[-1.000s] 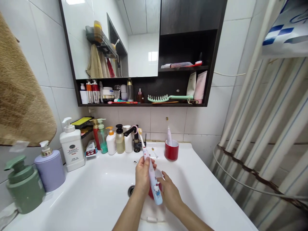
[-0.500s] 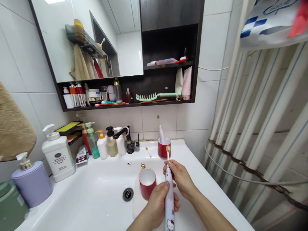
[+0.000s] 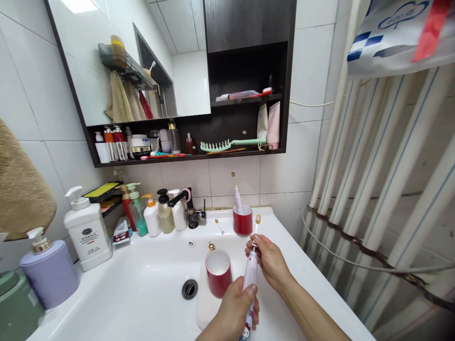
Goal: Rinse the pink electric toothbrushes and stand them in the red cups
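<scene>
My left hand (image 3: 239,303) is wrapped round the pale pink handle of an electric toothbrush (image 3: 250,273), which has cartoon figures on its lower part. My right hand (image 3: 272,260) pinches the toothbrush head (image 3: 257,224), its bristles pointing up. A thin metal shaft shows between handle and head, so the head sits apart from the handle's top. Left of my hands, a red cup (image 3: 218,279) with a white inside stands in the basin. Behind them, another red cup (image 3: 243,221) on the rim holds a second electric toothbrush handle (image 3: 238,200).
A second brush head (image 3: 219,226) lies on the sink's back ledge beside the black faucet (image 3: 192,210). Several pump bottles (image 3: 152,215) line the rear left. The basin (image 3: 142,293) has a dark drain (image 3: 189,288). An open shelf (image 3: 199,158) hangs above; white pipes (image 3: 377,170) stand at right.
The brush head has come away from the handle, exposing the metal shaft. My left hand and the handle have dropped slightly; my right hand has shifted a little to the right.
</scene>
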Demonstrator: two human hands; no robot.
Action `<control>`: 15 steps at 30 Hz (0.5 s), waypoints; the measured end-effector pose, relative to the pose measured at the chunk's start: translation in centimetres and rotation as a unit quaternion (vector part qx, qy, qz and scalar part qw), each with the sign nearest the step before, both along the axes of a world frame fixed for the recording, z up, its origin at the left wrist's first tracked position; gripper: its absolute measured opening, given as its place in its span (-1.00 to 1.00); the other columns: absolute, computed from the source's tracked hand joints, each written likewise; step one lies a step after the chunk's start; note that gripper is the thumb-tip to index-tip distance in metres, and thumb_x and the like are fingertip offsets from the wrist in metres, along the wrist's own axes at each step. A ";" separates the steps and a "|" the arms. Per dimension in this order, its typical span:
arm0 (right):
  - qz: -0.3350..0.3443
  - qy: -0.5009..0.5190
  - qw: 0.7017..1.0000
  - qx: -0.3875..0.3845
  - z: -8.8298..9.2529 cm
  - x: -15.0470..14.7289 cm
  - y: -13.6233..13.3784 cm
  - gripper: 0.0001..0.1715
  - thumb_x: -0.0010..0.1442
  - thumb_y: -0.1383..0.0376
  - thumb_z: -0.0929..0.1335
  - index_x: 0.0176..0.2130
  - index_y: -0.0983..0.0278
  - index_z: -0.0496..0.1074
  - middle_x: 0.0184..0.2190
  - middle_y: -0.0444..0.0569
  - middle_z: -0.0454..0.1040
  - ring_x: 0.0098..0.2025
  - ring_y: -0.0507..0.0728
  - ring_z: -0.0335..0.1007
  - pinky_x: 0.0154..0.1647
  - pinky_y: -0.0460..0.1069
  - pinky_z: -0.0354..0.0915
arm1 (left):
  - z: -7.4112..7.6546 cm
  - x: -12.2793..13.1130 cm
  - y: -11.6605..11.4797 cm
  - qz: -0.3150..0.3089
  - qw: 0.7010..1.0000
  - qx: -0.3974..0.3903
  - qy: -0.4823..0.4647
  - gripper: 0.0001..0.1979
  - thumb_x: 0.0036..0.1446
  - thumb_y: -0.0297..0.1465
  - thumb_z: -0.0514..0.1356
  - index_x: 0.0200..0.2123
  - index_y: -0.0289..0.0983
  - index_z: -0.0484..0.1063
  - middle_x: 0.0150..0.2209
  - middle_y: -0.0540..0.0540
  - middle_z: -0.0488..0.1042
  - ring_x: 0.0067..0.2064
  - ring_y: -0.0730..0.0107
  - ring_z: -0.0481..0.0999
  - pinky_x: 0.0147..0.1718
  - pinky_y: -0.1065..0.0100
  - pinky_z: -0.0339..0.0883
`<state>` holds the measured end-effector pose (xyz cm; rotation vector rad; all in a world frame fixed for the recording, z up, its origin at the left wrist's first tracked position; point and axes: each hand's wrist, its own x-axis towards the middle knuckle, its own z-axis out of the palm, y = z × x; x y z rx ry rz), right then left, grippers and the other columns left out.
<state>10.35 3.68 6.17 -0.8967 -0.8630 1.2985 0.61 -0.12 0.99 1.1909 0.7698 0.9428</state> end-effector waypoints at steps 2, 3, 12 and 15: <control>0.018 -0.001 1.000 -0.007 0.0 0.1 0.1 -0.81 -0.15 0.21 0.25 -0.54 0.30 0.19 -0.67 -0.18 0.29 -0.62 -0.05 0.23 -0.55 -0.12 0.15 | -0.3 0.0 0.1 0.000 1.000 0.005 0.003 -0.67 -0.19 -0.13 -0.01 -0.51 -0.30 0.06 -0.67 0.11 0.19 -0.76 0.70 0.12 -0.80 0.57 -0.03; 0.026 -0.005 1.000 -0.010 0.0 0.2 0.2 -0.80 -0.15 0.21 0.25 -0.54 0.31 0.19 -0.67 -0.18 0.29 -0.61 -0.04 0.23 -0.55 -0.12 0.15 | -0.4 0.0 0.2 -0.001 1.000 0.004 0.003 -0.67 -0.19 -0.13 -0.01 -0.51 -0.30 0.06 -0.68 0.11 0.19 -0.76 0.70 0.12 -0.80 0.58 -0.03; -0.092 -0.122 0.988 0.011 -0.7 2.2 1.6 -0.80 -0.10 0.21 0.19 -0.46 0.30 0.22 -0.67 -0.21 0.22 -0.65 -0.08 0.18 -0.62 -0.15 0.17 | 0.4 0.1 0.0 0.014 1.000 -0.024 -0.007 -0.65 -0.21 -0.12 -0.01 -0.49 -0.30 0.06 -0.69 0.11 0.18 -0.76 0.69 0.12 -0.80 0.56 -0.05; -0.063 -0.356 0.932 0.023 -1.6 0.5 2.7 -0.73 -0.05 0.25 0.13 -0.34 0.34 0.21 -0.74 -0.23 0.16 -0.70 -0.06 0.15 -0.68 -0.13 0.17 | 1.2 -0.2 0.3 0.086 0.993 -0.057 -0.051 -0.64 -0.20 -0.11 -0.03 -0.46 -0.30 0.06 -0.69 0.13 0.17 -0.75 0.69 0.11 -0.78 0.56 -0.05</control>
